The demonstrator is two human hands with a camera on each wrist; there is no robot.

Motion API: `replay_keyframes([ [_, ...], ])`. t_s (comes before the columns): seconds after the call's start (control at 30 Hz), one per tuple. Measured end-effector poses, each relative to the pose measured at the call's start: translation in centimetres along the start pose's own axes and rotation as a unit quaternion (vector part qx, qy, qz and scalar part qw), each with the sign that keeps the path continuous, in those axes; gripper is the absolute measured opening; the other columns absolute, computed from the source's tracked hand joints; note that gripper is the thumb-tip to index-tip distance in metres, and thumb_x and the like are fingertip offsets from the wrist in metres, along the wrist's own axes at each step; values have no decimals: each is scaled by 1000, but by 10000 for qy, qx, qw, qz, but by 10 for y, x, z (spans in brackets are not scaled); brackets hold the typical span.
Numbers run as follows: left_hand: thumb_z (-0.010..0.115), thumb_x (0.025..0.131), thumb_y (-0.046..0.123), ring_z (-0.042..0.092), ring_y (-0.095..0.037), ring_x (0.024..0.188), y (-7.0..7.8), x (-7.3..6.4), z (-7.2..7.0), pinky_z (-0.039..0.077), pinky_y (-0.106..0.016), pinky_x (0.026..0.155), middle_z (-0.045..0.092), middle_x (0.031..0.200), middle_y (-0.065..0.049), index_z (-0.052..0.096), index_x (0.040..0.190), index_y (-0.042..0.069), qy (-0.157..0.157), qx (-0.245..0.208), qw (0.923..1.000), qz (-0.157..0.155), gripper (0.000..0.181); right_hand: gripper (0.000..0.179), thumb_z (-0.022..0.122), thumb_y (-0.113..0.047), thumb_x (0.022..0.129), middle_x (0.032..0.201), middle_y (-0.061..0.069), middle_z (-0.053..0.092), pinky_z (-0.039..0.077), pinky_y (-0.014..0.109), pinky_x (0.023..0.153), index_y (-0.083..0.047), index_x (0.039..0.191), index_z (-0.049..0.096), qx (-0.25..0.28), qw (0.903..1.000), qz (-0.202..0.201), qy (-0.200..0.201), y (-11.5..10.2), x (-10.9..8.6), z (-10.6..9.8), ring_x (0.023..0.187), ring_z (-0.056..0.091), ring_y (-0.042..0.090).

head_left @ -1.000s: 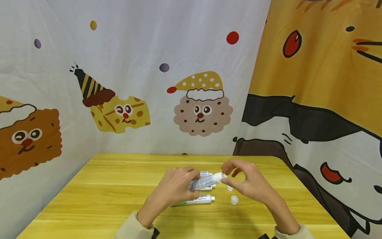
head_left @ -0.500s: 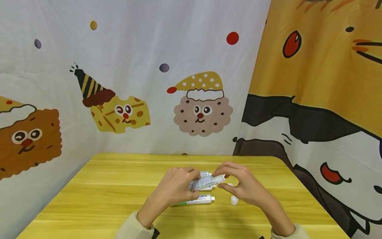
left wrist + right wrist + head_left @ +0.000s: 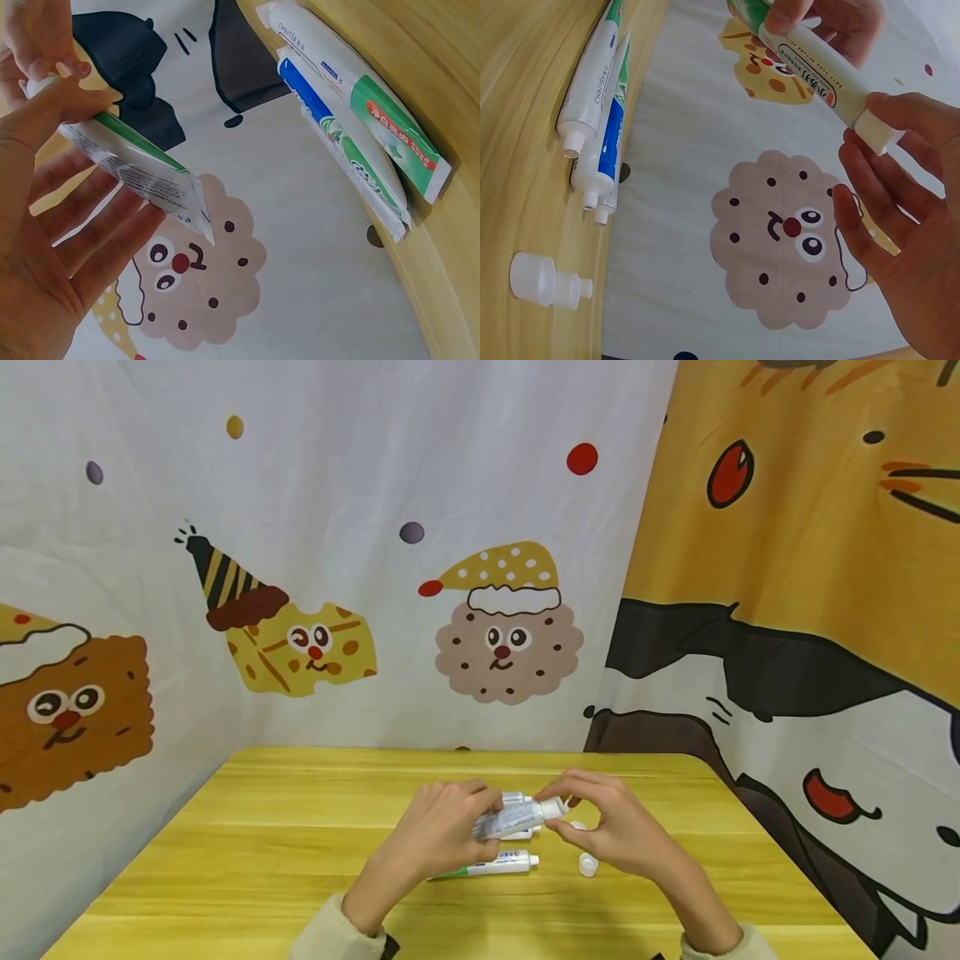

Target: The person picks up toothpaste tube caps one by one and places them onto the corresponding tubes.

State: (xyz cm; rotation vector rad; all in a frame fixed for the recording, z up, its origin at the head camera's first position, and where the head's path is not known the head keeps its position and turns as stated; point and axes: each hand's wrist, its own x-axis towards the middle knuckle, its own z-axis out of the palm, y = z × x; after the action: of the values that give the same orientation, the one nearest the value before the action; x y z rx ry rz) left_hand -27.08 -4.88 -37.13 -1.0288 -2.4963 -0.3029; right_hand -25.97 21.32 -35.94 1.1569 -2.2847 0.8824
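We see the held tube (image 3: 810, 71) raised above the table (image 3: 315, 818), cap (image 3: 880, 135) on; the left hand (image 3: 447, 827) grips it between thumb and spread fingers, the right hand (image 3: 615, 827) pinches the cap. Three other tubes (image 3: 586, 97) lie uncapped near loose caps (image 3: 532, 279).

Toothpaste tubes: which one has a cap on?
The tube in the left hand: a white cap sits on its end, while the three tubes on the table show bare nozzles.
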Motion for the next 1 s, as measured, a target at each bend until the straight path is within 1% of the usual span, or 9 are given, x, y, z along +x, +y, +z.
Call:
replay_keyframes([
  [0.1, 82, 78, 33, 44, 0, 59, 0, 0, 0, 33, -16, 48, 67, 87, 10, 70, 97, 23, 41, 42, 10000, 46, 25, 30, 82, -9, 87, 104, -11, 74, 56, 22, 77, -24, 111, 74, -68, 9999, -94, 43, 0, 0, -1, 86, 64, 3],
  [0.2, 83, 78, 33, 43, -1, 59, -1, 0, 0, 33, -16, 48, 68, 87, 9, 70, 98, 22, 89, 84, 9999, 82, 26, 27, 82, -11, 87, 101, -11, 74, 55, 22, 75, -24, 109, 74, -148, 9998, -87, 63, 1, 1, -1, 83, 62, 2],
  [0.43, 85, 77, 32, 42, -1, 58, -1, 0, -1, 32, -15, 47, 68, 87, 8, 71, 98, 22, 188, 182, 9996, 109, 27, 23, 83, -13, 86, 93, -16, 72, 54, 21, 68, -26, 102, 74, -259, 9994, 237, 40, 1, 1, 0, 76, 59, -1],
  [0.63, 84, 77, 33, 41, 0, 57, -1, -2, -2, 31, -15, 46, 67, 86, 9, 71, 97, 23, 188, 112, 9997, 98, 26, 19, 83, -13, 86, 85, -18, 70, 54, 22, 66, -25, 99, 75, -288, 9986, 439, 97, -2, 1, 2, 68, 60, 3],
  [0.77, 84, 77, 32, 42, 0, 57, -1, -2, -2, 31, -14, 46, 68, 87, 9, 71, 98, 23, 213, 73, 9997, 93, 26, 15, 82, -14, 87, 83, -17, 71, 53, 22, 64, -24, 96, 76, -319, 9979, 529, 176, -3, 0, 3, 67, 59, -2],
  [0.87, 85, 76, 32, 42, 0, 57, -1, -2, -1, 31, -14, 46, 68, 87, 9, 71, 96, 23, 298, 90, 9994, 137, 26, 10, 81, -15, 88, 81, -16, 72, 53, 21, 61, -23, 94, 76, -379, 9978, 495, 244, -3, 0, 5, 67, 57, -6],
  [1.0, 85, 75, 31, 42, 0, 57, -1, -3, -2, 32, -14, 47, 68, 86, 9, 71, 95, 22, 345, 86, 9992, 171, 26, 7, 80, -18, 90, 74, -18, 67, 52, 21, 58, -24, 89, 77, -454, 9970, 510, 363, -3, 0, 6, 63, 54, -7],
])
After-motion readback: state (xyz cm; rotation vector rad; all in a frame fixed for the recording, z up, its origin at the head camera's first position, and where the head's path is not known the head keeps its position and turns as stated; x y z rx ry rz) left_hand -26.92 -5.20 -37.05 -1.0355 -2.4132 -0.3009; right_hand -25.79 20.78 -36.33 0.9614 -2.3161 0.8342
